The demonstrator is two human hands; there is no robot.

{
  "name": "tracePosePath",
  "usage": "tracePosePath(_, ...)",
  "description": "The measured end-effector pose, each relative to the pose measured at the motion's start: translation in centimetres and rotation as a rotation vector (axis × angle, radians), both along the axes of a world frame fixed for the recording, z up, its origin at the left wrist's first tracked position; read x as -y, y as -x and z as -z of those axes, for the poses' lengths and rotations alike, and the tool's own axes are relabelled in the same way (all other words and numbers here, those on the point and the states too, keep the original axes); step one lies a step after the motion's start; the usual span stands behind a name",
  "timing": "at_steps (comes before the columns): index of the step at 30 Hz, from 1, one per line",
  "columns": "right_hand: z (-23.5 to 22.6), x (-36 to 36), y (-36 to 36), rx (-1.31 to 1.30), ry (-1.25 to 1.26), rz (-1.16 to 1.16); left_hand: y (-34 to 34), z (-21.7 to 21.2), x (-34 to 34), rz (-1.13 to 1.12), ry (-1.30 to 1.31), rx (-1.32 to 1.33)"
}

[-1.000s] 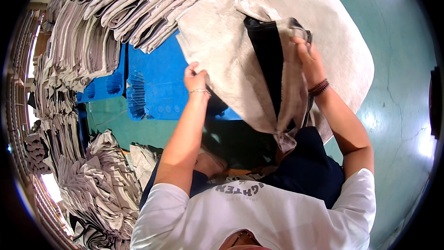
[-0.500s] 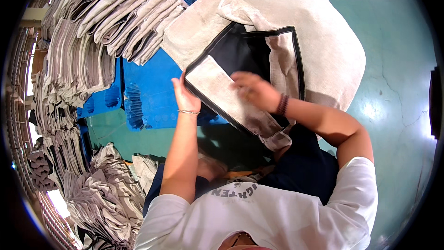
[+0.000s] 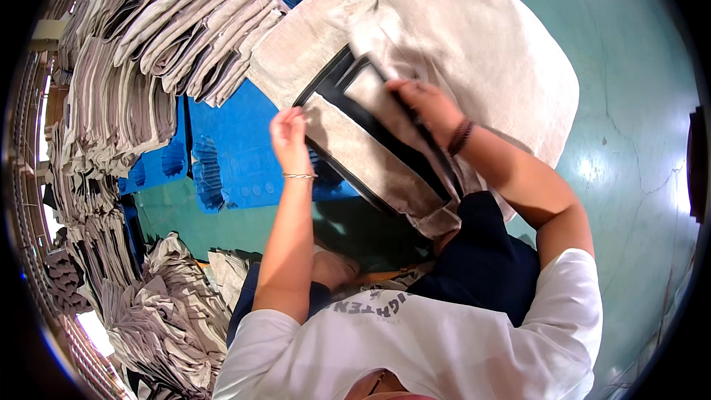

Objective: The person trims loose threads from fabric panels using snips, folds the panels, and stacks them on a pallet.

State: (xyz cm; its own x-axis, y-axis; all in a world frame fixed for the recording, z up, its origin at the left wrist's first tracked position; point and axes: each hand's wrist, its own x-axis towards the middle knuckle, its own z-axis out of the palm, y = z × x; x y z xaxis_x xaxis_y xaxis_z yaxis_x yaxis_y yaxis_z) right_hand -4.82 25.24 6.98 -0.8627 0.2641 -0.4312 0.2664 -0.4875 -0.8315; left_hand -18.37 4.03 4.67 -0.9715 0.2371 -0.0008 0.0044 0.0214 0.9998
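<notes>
On a shiny green floor [image 3: 637, 89] with cracks running through it, a blue plastic panel [image 3: 255, 144] sat partly buried under a stack of folded beige fabric pieces [image 3: 204, 26], and a messier fabric heap [image 3: 167, 304] slumped to the person's left. The big beige fabric piece with black trim [image 3: 481, 52] was spread right in front of them, overlapping the panel, its near corner up against their dark-clothed leg. The left hand [image 3: 289, 133] was half closed, fingers bunched at the black-edged side; honestly can't tell if it was pinching or just touching. The right hand [image 3: 429, 107] was pretty blurry, fingers bent at the edge of a black-bordered flap [image 3: 374, 96], so no clue whether it had a real grip.
</notes>
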Motion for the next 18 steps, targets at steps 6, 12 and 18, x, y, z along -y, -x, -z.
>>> tracePosePath(6,-0.6,5.7,1.0,-0.247,-0.795,-0.682,-3.2,0.5,-2.6,0.190,-0.156,0.605)
tracePosePath(12,2.0,0.1,-1.2,-0.168,-1.021,-0.066,-3.4,1.4,-2.5,0.091,-0.001,0.630)
tracePosePath(18,5.4,6.1,-5.1,-0.329,-0.981,-0.529,-1.5,4.1,-3.7,-0.149,-0.107,0.504)
